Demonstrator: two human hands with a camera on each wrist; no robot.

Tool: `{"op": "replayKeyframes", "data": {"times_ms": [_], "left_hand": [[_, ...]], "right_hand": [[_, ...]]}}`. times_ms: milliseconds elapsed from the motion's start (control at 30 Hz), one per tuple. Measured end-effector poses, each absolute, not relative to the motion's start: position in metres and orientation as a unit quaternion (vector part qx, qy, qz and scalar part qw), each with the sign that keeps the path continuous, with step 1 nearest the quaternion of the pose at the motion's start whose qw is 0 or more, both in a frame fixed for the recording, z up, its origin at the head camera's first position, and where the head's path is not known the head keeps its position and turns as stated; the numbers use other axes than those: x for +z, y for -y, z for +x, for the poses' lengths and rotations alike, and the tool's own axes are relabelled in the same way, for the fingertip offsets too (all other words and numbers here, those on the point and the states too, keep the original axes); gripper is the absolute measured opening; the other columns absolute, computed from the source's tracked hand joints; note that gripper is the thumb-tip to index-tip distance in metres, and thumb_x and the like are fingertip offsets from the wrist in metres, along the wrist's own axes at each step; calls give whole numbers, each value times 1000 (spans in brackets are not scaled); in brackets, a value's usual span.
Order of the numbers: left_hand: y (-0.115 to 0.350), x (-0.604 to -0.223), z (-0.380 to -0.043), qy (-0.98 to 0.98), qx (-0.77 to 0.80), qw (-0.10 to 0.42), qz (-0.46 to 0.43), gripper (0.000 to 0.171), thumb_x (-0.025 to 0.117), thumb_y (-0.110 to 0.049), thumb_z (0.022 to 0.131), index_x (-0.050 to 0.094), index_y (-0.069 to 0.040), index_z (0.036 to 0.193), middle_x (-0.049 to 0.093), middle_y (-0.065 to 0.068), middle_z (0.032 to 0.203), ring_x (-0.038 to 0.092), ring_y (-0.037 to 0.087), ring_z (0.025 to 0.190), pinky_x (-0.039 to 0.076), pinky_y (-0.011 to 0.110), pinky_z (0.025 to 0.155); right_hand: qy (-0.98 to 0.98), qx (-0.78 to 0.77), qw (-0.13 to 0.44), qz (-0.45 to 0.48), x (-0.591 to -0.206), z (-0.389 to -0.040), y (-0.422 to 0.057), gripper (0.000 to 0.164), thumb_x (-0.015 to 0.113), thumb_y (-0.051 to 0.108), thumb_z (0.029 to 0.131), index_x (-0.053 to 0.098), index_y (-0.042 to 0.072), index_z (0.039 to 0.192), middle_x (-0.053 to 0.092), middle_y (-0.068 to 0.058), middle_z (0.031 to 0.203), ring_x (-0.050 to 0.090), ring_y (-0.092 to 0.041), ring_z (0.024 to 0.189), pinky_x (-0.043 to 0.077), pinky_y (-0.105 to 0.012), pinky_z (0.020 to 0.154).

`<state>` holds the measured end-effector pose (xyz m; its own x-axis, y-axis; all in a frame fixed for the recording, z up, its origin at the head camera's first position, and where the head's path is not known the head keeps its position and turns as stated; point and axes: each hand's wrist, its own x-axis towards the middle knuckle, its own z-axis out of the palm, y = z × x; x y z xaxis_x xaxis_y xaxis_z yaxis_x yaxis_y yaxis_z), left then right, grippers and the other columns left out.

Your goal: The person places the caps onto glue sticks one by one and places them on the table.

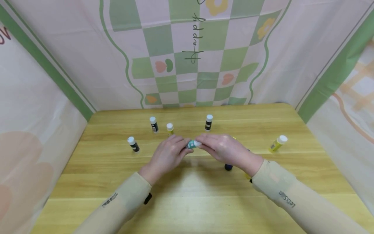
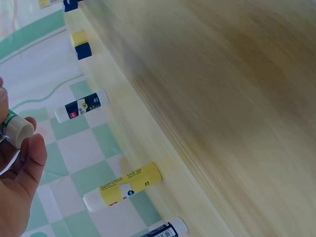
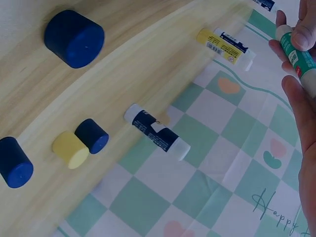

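Currently, a small tube of green and white plastic [image 1: 192,144] is held up above the wooden worktop [image 1: 187,208], lying almost level between the two hands. The left hand [image 1: 167,154] pinches one end with its thumb and fingers, and the right hand [image 1: 226,149] pinches the white end opposite.

Behind the left hand stands a yellow tube with white cap [image 1: 170,128]; three dark tubes with white caps stand around, one at the far left [image 1: 133,145], one farther back [image 1: 154,125], one beyond the right hand [image 1: 208,123]. Another yellow, white-capped tube [image 1: 277,144] is well apart, to the right. Near the right wrist there are short dark blue cylinders [image 3: 75,39] and a short yellow cylinder [image 3: 71,149], partly covered by the arm in the head view. A cloth with green and white checks [image 1: 211,34] hangs behind the worktop.
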<state>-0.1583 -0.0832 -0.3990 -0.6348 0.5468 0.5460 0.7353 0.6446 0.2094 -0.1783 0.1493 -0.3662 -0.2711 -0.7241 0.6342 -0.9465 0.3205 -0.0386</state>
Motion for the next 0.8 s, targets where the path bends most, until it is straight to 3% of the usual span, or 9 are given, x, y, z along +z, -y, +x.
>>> {"op": "replayKeyframes", "data": {"times_ms": [333,500,633,800], "left_hand": [[80,-395,-157,867,-276,218,-352,28,79,-18,91,74,-3,114,76,6,99,70,19,90,60,30,78],[78,-393,-157,859,-301,219,-352,31,78,-16,91,74,-2,117,77,9,104,72,20,94,61,30,81],[76,-393,-157,855,-312,219,-353,32,78,-16,91,73,-2,119,77,10,104,73,19,92,61,27,77],[74,-394,-157,851,-317,220,-356,31,79,-16,90,74,-2,118,78,10,100,74,16,83,59,22,70]], "right_hand": [[761,215,269,550,-356,-179,-145,17,65,11,101,70,-2,111,76,-13,104,75,-24,93,62,-30,72],[755,216,274,555,-350,-178,-142,25,56,17,107,70,-2,112,75,-12,103,75,-21,87,62,-28,69],[749,217,283,558,-346,-177,-139,34,47,22,109,71,-2,111,75,-11,102,75,-19,85,62,-29,68],[742,212,298,562,-342,-176,-137,36,46,24,110,72,-2,108,75,-10,99,75,-18,81,61,-29,64]]}}
